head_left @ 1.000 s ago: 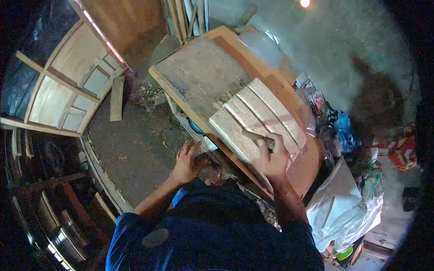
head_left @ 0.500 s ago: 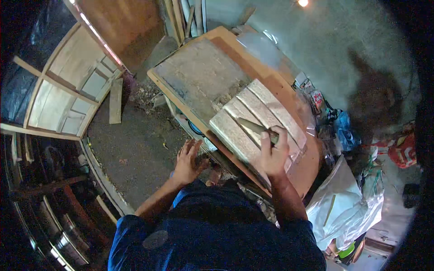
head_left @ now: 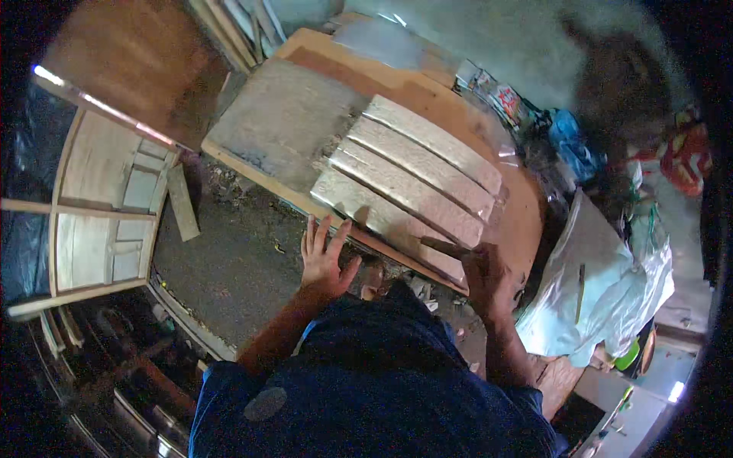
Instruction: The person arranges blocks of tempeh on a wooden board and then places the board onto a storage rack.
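A pale, shiny slab (head_left: 408, 179) with long grooves between its raised strips lies on the wooden table. In my right hand (head_left: 489, 275) is a dark, slim stick-like tool (head_left: 444, 246), gripped at its near end. Its tip points left, over the slab's near right part; whether it touches the surface I cannot tell. My left hand (head_left: 324, 259) is open and holds nothing, its fingers spread by the table's near edge, close to the slab's near left corner. The fingers of my right hand are partly in shadow.
A flat grey-brown board (head_left: 282, 122) lies left of the slab on the orange-brown table (head_left: 519, 221). A clear plastic sheet (head_left: 378, 42) is at the back. White plastic sacks (head_left: 565, 298) stand at right, a blue bag (head_left: 569, 141) behind. A wooden panel frame (head_left: 57, 244) stands at left.
The view has turned and shifted. My right hand and the tool have moved from the slab's middle toward its near right edge. My left hand's fingers now reach the table's near edge.
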Demonstrator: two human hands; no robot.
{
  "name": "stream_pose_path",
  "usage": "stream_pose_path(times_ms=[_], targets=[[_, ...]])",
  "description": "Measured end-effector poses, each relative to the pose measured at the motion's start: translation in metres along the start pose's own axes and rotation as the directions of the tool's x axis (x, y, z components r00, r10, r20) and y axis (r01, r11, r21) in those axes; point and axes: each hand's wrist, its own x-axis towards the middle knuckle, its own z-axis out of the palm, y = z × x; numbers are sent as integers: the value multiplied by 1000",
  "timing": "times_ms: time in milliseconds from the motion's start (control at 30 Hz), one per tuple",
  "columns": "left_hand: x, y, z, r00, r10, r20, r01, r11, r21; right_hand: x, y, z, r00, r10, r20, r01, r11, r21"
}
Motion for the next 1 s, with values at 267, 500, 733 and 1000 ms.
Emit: stream_pose_path(times_ms=[267, 500, 733, 1000], targets=[[14, 26, 14, 989, 105, 105, -114, 989, 91, -35, 29, -26, 972, 188, -144, -181, 982, 57], [19, 34, 18, 977, 80, 198, -109, 984, 139, -52, 35, -43, 921, 312, -233, -288, 949, 132], [19, 35, 17, 973, 79, 217, -113, 982, 149, -59, 44, -51, 866, 345, -362, -301, 938, 174], [16, 30, 15, 980, 83, 183, -107, 986, 125, -47, 43, -57, 931, 224, -290, -254, 965, -70]])
